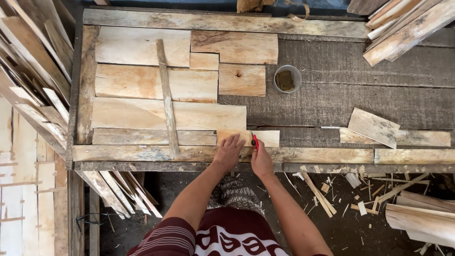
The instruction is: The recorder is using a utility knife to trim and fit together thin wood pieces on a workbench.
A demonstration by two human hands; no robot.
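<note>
Soft, even daylight falls across the surface (360,66), bright on the pale planks (142,83) and without glare. Shadows are faint; only the floor (189,189) below the near edge lies dim. Focus stays sharp throughout, with slight bending at the corners.

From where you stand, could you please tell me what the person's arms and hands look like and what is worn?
Both forearms are bare, with no gloves, watch or rings visible on the left hand or right hand. Short dark maroon sleeves with thin pale stripes cover the upper arms, and the maroon shirt has bold white curved shapes on the front.
</note>
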